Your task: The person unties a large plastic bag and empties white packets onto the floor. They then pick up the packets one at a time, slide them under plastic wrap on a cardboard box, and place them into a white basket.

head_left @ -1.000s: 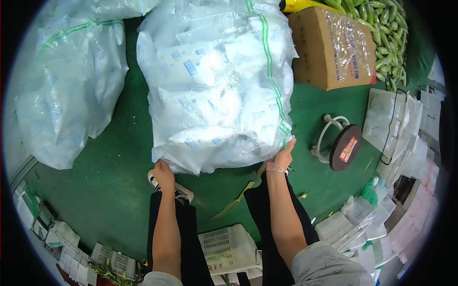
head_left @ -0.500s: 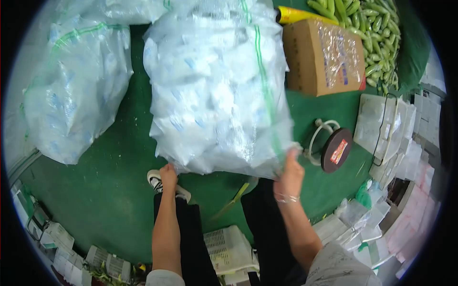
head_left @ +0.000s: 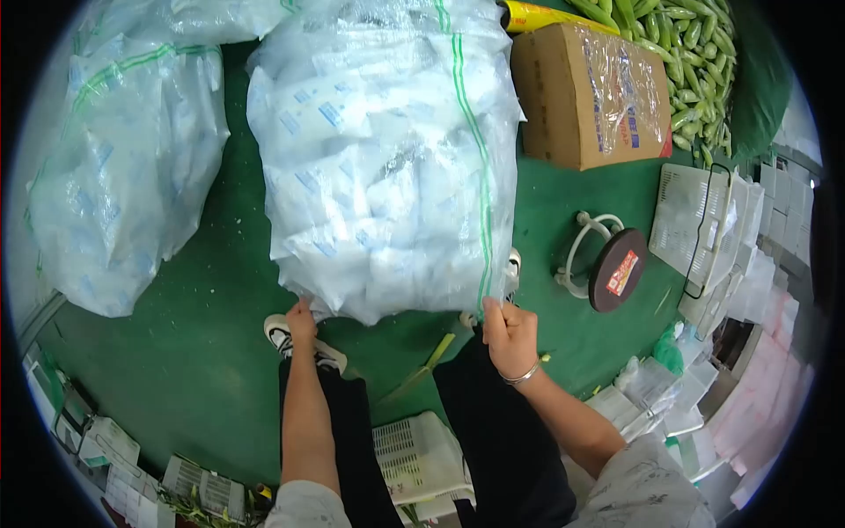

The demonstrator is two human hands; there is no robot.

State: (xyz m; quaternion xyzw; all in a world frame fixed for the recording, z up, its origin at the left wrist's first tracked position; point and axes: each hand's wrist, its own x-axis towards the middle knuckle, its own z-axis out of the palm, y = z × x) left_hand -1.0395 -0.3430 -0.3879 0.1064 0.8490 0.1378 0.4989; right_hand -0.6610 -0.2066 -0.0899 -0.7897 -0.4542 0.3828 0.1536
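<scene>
Green floor (head_left: 202, 352) open left of hands; second sack (head_left: 123, 176) blocks far left, cardboard box (head_left: 590, 88), tape dispenser (head_left: 607, 264) right.

Big clear plastic sack (head_left: 387, 167), stuffed with white packets printed blue, green stripe down its right side. Bulging, stands on green floor (head_left: 176, 352), bottom edge lifted slightly, just left of cardboard box (head_left: 590, 88).
</scene>
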